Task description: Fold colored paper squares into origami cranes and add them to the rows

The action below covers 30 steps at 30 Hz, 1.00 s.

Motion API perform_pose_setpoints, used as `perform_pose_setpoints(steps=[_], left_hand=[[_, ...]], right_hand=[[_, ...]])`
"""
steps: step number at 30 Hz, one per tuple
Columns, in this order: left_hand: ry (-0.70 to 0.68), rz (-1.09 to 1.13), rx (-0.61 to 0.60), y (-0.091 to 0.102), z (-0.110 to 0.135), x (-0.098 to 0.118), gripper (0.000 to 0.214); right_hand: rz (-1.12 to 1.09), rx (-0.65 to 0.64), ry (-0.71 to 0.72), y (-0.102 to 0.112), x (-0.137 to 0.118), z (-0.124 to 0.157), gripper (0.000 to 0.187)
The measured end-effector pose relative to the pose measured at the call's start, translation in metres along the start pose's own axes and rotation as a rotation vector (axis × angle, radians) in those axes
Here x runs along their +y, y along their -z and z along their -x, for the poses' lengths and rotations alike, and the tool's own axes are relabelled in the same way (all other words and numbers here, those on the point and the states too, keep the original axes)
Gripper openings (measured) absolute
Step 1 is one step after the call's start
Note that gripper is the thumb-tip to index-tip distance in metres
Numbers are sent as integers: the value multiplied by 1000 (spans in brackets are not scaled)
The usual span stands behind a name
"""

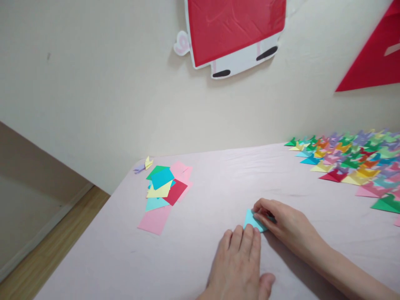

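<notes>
A light blue piece of origami paper (pixel 250 218), folded small, lies on the pale pink cloth-covered table (pixel 200 258). My left hand (pixel 236 262) rests flat with its fingers stretched out, the fingertips touching the paper's near edge. At the paper's right side, my right hand (pixel 281 221) has its thumb and index finger closed on the upper edge. Part of the paper is hidden beneath the right fingers.
Loose coloured paper sheets (pixel 178 192) overlap on the left. Behind them sit small yellow (pixel 148 163) and purple folded pieces (pixel 139 168). Rows of colourful folded paper birds (pixel 359 166) fill the right side. A wall (pixel 218 116) with a red-and-white cutout (pixel 237 33) borders the back.
</notes>
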<state>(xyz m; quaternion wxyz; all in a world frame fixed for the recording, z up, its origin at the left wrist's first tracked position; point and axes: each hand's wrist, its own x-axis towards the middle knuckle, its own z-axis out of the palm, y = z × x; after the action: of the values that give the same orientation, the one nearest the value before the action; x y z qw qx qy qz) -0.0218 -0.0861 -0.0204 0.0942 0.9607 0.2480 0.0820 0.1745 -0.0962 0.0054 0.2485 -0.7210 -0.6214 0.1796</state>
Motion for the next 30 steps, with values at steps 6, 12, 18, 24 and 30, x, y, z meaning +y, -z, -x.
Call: perform_pose_setpoints(steps=[6,12,18,24,30], left_hand=[[-7,-26,-24,12,-4,2,70],[-44,-53,-8,19,-7,2,66],[-68,-64,-6,23,-9,1,65],[-63,-73,-10,26,-7,2,61],[-47,-66,23,23,-7,2,60]], right_hand=[[16,8,-6,1,-4,0,14],[42,2,2,0,-5,0,18],[4,-10,73,2,-1,3,18],[-39,-43,138,10,-6,14,17],[-53,-9,126,6,-4,16,22]])
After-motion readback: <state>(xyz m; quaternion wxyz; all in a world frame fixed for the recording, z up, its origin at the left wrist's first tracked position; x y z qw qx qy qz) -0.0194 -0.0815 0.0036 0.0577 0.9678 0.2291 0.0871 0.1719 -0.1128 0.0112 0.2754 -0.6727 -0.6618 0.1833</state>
